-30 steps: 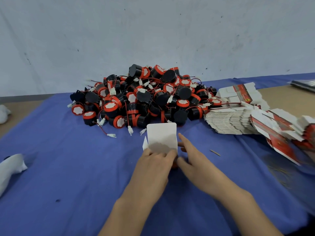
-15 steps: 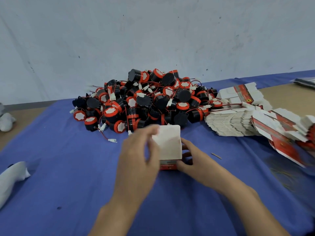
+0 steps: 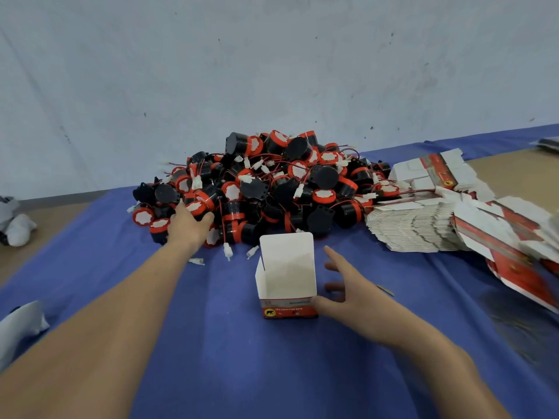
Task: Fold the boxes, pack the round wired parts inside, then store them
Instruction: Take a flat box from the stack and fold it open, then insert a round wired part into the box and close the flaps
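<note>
Far left, off the blue cloth (image 3: 127, 297): a white bundle (image 3: 18, 229) on the bare table top (image 3: 39, 225). A second white bundle (image 3: 21, 325) lies on the cloth at its near left edge. My left hand (image 3: 189, 226) is stretched out to the near left side of the pile of round wired parts (image 3: 272, 182); its fingers and thumb are curled round one red-capped part (image 3: 197, 208) low in the heap, palm down. The pile is black housings with red rims and white faces, red leads and white plugs tangled through it, and it sits on the cloth against the wall (image 3: 272, 71). Three loose white plugs lie on the cloth just in front of it. The box (image 3: 287, 276) stands upright on the cloth, in front of the pile and between my hands. Its top is open, the lid flap stands up at the back, a small side flap shows on the left, and nothing is visible inside. A red band with a yellow-and-black mark runs along the bottom of its near face. My right hand (image 3: 341, 291) is just beside it on the right: fingers straight and spread, thumb touching the lower right corner, gripping nothing. A thin stick (image 3: 385, 290) lies on the cloth beyond that hand. Right of the pile and touching it: a stack of flat boxes (image 3: 414, 228), white edges fanned. Further right, more flat cartons (image 3: 514, 234), red and white, blurred at the frame edge
</note>
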Tool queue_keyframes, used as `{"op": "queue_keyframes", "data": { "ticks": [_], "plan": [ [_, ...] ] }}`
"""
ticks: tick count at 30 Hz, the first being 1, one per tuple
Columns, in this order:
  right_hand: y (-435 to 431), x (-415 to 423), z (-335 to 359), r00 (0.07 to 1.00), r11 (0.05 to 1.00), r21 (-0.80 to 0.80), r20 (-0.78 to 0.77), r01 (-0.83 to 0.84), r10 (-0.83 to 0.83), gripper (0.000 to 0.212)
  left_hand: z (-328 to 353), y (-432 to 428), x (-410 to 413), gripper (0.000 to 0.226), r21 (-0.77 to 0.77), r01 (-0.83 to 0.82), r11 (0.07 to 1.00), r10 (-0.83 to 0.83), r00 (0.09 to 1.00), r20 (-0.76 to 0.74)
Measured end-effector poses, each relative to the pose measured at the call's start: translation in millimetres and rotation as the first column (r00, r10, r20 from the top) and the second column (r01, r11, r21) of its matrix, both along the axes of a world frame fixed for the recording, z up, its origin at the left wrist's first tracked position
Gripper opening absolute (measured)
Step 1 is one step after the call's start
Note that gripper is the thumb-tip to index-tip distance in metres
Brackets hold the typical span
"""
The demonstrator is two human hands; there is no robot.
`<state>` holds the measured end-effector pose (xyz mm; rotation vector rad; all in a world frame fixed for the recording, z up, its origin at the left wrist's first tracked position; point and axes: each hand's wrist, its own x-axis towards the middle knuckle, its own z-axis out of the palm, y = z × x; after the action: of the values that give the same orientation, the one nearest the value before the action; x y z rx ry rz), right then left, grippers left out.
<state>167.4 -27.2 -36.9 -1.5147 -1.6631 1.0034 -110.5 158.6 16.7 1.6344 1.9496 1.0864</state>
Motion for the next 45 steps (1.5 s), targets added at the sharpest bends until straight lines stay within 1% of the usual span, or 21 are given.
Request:
{"op": "queue_keyframes", "data": {
  "ticks": [3, 5, 7, 10, 13, 17, 20, 22, 24, 26, 28, 29, 31, 33, 36, 38, 39, 40, 41, 43, 45],
  "plan": [
    [0.2, -0.6, 0.2, 1.000, 1.000, 0.003, 0.010, -0.007, 0.007, 0.101, 3.7, 6.6, 0.8, 0.057, -0.038, -0.116, 0.993, 0.115, 0.993, -0.032],
    [1.1, -0.8, 0.9, 1.000, 1.000, 0.000, 0.016, -0.008, 0.008, 0.102, 4.5, 5.2, -0.3, 0.058, -0.037, -0.107, 0.994, 0.107, 0.994, 0.009],
    [1.9, -1.2, 1.3, 1.000, 1.000, -0.004, 0.011, -0.009, 0.009, 0.103, 5.9, -2.1, 0.4, 0.062, 0.019, -0.096, 0.995, 0.095, 0.993, 0.067],
    [1.1, -2.0, 1.3, 1.000, 1.000, 0.005, 0.009, -0.008, 0.008, 0.104, 14.6, -17.8, 4.6, 0.057, 0.166, -0.110, 0.980, 0.070, 0.970, 0.233],
    [-0.2, -2.0, 0.8, 1.000, 1.000, 0.016, 0.014, 0.009, -0.009, 0.103, 36.9, -35.6, 6.0, 0.041, 0.281, -0.169, 0.945, 0.040, 0.909, 0.414],
    [-3.4, -1.8, 1.8, 0.998, 0.998, 0.039, -0.002, 0.057, -0.057, 0.096, 68.6, -62.1, 6.4, 0.044, 0.369, -0.310, 0.876, 0.021, 0.790, 0.613],
    [-8.6, -2.4, 5.6, 0.992, 0.989, 0.091, -0.069, 0.114, -0.108, 0.085, 84.6, -95.6, 11.7, 0.044, 0.475, -0.372, 0.798, -0.087, 0.707, 0.701],
    [-11.7, -2.7, 13.0, 0.977, 0.966, 0.173, -0.126, 0.195, -0.174, 0.071, 85.8, -121.0, 17.4, 0.039, 0.548, -0.416, 0.726, -0.147, 0.684, 0.714],
    [-14.7, -5.1, 23.1, 0.944, 0.904, 0.297, -0.216, 0.309, -0.251, 0.056, 76.0, -143.7, 27.9, 0.033, 0.591, -0.448, 0.671, -0.188, 0.668, 0.720],
    [-19.4, -12.4, 35.6, 0.911, 0.813, 0.429, -0.298, 0.394, -0.284, 0.043, 59.7, -162.0, 44.0, 0.034, 0.607, -0.403, 0.684, -0.245, 0.657, 0.713],
    [-23.2, -23.2, 46.8, 0.897, 0.759, 0.504, -0.374, 0.411, -0.237, 0.033, 42.1, -177.0, 61.2, 0.036, 0.632, -0.226, 0.741, -0.343, 0.682, 0.646],
    [-25.7, -30.3, 51.1, 0.894, 0.764, 0.513, -0.411, 0.391, -0.181, 0.031, 32.8, -184.4, 67.0, 0.040, 0.642, -0.107, 0.759, -0.383, 0.723, 0.574],
    [-30.5, -47.2, 60.9, 0.878, 0.811, 0.504, -0.478, 0.296, -0.023, 0.037, 17.1, -196.7, 72.0, 0.049, 0.657, 0.134, 0.742, -0.454, 0.822, 0.345],
    [-30.6, -61.2, 66.3, 0.852, 0.856, 0.472, -0.519, 0.213, 0.074, 0.049, 7.6, -203.9, 73.9, 0.054, 0.631, 0.319, 0.707, -0.504, 0.853, 0.133],
    [-27.4, -70.2, 68.5, 0.863, 0.862, 0.465, -0.501, 0.201, 0.068, 0.052, 2.7, -208.5, 74.3, 0.054, 0.581, 0.427, 0.693, -0.503, 0.864, -0.036],
    [-25.9, -65.5, 69.8, 0.892, 0.855, 0.466, -0.451, 0.227, 0.009, 0.055, 2.2, -211.4, 70.8, 0.049, 0.583, 0.491, 0.648, -0.513, 0.846, -0.142],
    [-25.4, -61.2, 70.1, 0.925, 0.848, 0.482, -0.379, 0.219, -0.024, 0.055, 2.6, -213.1, 68.0, 0.045, 0.596, 0.522, 0.610, -0.506, 0.836, -0.213],
    [-25.4, -56.8, 71.2, 0.965, 0.844, 0.503, -0.255, 0.187, -0.061, 0.052, 3.8, -214.1, 65.4, 0.040, 0.624, 0.532, 0.572, -0.479, 0.834, -0.272],
    [-26.3, -52.1, 71.9, 0.991, 0.848, 0.512, -0.087, 0.133, -0.102, 0.051, 5.5, -215.1, 63.8, 0.036, 0.663, 0.525, 0.534, -0.444, 0.841, -0.309],
    [-29.6, -47.5, 72.4, 0.962, 0.877, 0.481, 0.236, 0.006, -0.136, 0.053, 10.2, -216.3, 64.8, 0.035, 0.717, 0.531, 0.451, -0.387, 0.840, -0.379],
    [-35.4, -50.3, 70.5, 0.903, 0.886, 0.449, 0.418, -0.116, -0.094, 0.060, 11.9, -216.1, 68.4, 0.038, 0.703, 0.586, 0.402, -0.314, 0.810, -0.496]
  ]
}}
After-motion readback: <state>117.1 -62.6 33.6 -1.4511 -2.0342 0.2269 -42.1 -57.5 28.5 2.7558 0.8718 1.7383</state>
